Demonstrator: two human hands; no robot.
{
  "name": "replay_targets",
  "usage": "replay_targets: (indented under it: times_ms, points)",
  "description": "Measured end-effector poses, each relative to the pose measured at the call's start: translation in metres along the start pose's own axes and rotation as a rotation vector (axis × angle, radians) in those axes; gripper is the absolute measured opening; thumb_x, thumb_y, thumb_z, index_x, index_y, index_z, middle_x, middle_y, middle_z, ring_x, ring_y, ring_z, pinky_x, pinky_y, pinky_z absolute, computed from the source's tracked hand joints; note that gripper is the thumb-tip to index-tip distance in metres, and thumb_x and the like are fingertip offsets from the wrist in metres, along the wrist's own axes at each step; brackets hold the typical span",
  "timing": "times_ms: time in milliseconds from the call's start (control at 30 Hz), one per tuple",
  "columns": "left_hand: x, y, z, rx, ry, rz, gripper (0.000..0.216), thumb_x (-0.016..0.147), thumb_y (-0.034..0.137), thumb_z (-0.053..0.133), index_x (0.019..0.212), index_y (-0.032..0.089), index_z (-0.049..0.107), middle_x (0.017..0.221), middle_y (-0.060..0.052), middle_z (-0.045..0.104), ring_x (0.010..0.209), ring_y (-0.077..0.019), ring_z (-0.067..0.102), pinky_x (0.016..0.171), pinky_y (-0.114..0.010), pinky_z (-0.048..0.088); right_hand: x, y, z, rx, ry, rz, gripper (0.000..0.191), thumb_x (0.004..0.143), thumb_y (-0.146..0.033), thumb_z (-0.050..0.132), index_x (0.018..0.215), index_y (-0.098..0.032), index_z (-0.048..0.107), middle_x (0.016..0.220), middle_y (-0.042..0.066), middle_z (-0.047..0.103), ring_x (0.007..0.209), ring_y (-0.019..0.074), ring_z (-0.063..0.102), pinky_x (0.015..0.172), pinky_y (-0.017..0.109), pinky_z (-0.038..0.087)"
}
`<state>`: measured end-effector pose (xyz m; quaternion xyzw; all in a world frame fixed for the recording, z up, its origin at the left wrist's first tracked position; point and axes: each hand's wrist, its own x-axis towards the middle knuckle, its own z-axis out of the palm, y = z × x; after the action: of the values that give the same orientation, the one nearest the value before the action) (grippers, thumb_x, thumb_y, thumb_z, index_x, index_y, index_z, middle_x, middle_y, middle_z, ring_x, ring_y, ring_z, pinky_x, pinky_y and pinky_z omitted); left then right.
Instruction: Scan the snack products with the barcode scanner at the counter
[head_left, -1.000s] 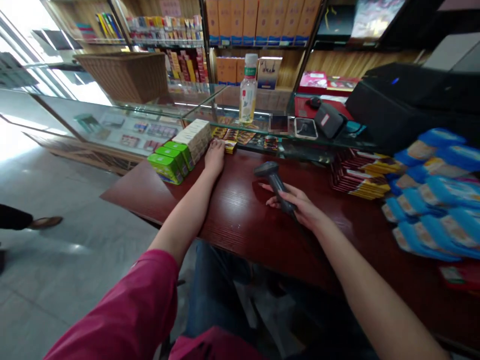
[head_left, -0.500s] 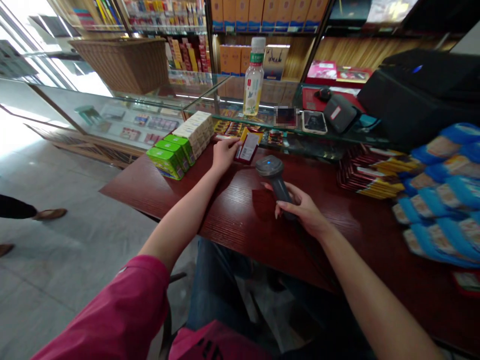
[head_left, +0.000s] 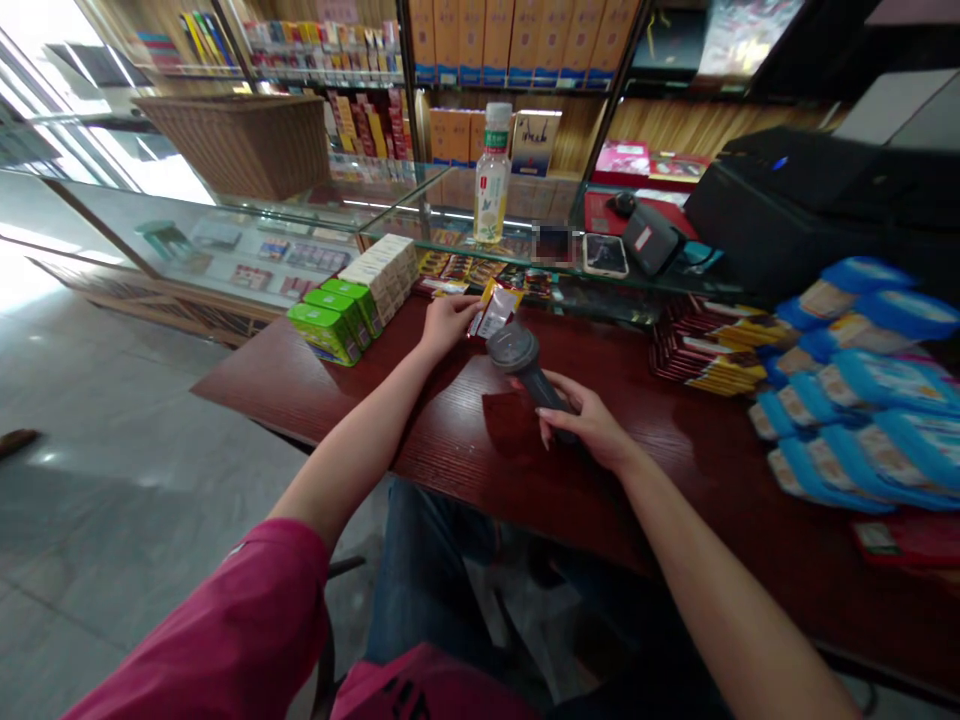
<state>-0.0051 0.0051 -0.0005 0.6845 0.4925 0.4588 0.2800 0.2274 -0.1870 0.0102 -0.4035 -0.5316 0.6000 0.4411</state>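
In my right hand is a dark grey handheld barcode scanner, its handle wrapped by my fingers and its head tilted toward the far side of the counter. My left hand pinches the left edge of a small yellow and dark red packet, whose pale back faces up. The packet stands tilted just beyond the scanner's head. Left of my left hand, green boxes and a row of white boxes stand on the brown wooden counter.
A drink bottle and a phone stand on the glass showcase behind. Stacked dark red and yellow packets and blue packages fill the counter's right side. A wicker basket sits at the back left.
The view has shifted slightly. The scanner's head has come closer to the packet, and the packet is tilted a little differently in my left hand. Both hands keep their holds.
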Motion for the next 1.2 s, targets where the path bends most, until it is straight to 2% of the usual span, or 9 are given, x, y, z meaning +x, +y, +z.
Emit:
replay_targets:
  times_ms: [167,333,500,667,733,867,967,1100,1200]
  points:
    - [-0.011,0.013,0.003,0.0,0.046,0.051,0.026,0.094,0.028,0.07,0.114,0.019,0.083,0.113,-0.005,0.083,0.103,-0.0232,0.078,0.09,-0.028,0.058,-0.01,-0.004,-0.003,0.068,0.144,-0.083,0.056,0.075,-0.044,0.088,0.124,-0.026,0.069,0.142,0.013,0.071,0.052,0.0112,0.064,0.049,0.03,0.054]
    - [-0.028,0.049,0.03,0.031,0.024,0.232,0.025,0.098,0.028,0.068,0.117,0.019,0.081,0.115,-0.007,0.083,0.101,-0.021,0.078,0.089,-0.026,0.058,-0.05,-0.004,-0.028,0.1,0.473,-0.146,0.045,0.079,-0.048,0.082,0.113,-0.021,0.071,0.142,0.016,0.071,0.047,0.0099,0.064,0.044,0.027,0.05]
    - [-0.044,0.111,0.086,0.312,-0.089,0.559,0.028,0.105,0.033,0.061,0.127,0.028,0.078,0.124,-0.005,0.08,0.108,-0.021,0.077,0.086,-0.026,0.056,-0.111,-0.004,-0.053,0.081,0.737,-0.147,0.047,0.078,-0.052,0.082,0.108,-0.018,0.072,0.139,0.019,0.072,0.048,0.0116,0.066,0.045,0.027,0.05]
    - [-0.047,0.171,0.165,0.521,-0.282,0.949,0.034,0.104,0.018,0.057,0.132,0.023,0.074,0.123,-0.011,0.079,0.106,-0.0224,0.077,0.083,-0.03,0.056,-0.153,-0.002,-0.06,0.063,0.817,-0.111,0.05,0.075,-0.053,0.085,0.109,-0.019,0.073,0.137,0.019,0.073,0.051,0.0148,0.069,0.049,0.03,0.055]
    - [-0.048,0.185,0.193,0.578,-0.346,1.03,0.035,0.102,0.012,0.055,0.131,0.017,0.074,0.119,-0.015,0.08,0.106,-0.0237,0.077,0.083,-0.031,0.057,-0.16,0.002,-0.061,0.076,0.834,-0.127,0.051,0.075,-0.052,0.085,0.112,-0.019,0.072,0.137,0.019,0.073,0.052,0.0152,0.069,0.049,0.03,0.055]
    - [-0.052,0.192,0.23,0.653,-0.408,1.004,0.031,0.102,0.01,0.053,0.123,0.011,0.076,0.118,-0.019,0.079,0.112,-0.0265,0.076,0.088,-0.035,0.058,-0.161,0.012,-0.063,0.071,0.859,-0.168,0.055,0.077,-0.053,0.083,0.119,-0.02,0.071,0.138,0.018,0.072,0.05,0.0145,0.068,0.048,0.031,0.054]
    - [-0.053,0.189,0.243,0.624,-0.418,0.977,0.035,0.103,0.01,0.052,0.132,0.012,0.072,0.132,-0.019,0.074,0.124,-0.0262,0.072,0.096,-0.035,0.058,-0.159,0.015,-0.064,0.037,0.862,-0.168,0.059,0.079,-0.055,0.079,0.126,-0.02,0.07,0.139,0.018,0.072,0.05,0.0149,0.068,0.049,0.032,0.055]
    - [-0.051,0.183,0.247,0.567,-0.472,0.945,0.046,0.104,0.008,0.048,0.147,0.014,0.061,0.148,-0.017,0.065,0.133,-0.0248,0.067,0.103,-0.036,0.058,-0.161,0.007,-0.06,0.05,0.877,-0.154,0.055,0.081,-0.054,0.078,0.124,-0.021,0.071,0.141,0.018,0.071,0.052,0.0148,0.068,0.051,0.033,0.055]
    - [-0.047,0.168,0.233,0.468,-0.482,0.977,0.059,0.102,0.006,0.047,0.16,0.016,0.046,0.163,-0.014,0.05,0.151,-0.0196,0.05,0.118,-0.032,0.048,-0.165,0.0,-0.059,0.08,0.858,-0.13,0.048,0.082,-0.051,0.079,0.119,-0.021,0.074,0.144,0.016,0.07,0.056,0.015,0.069,0.053,0.033,0.056]
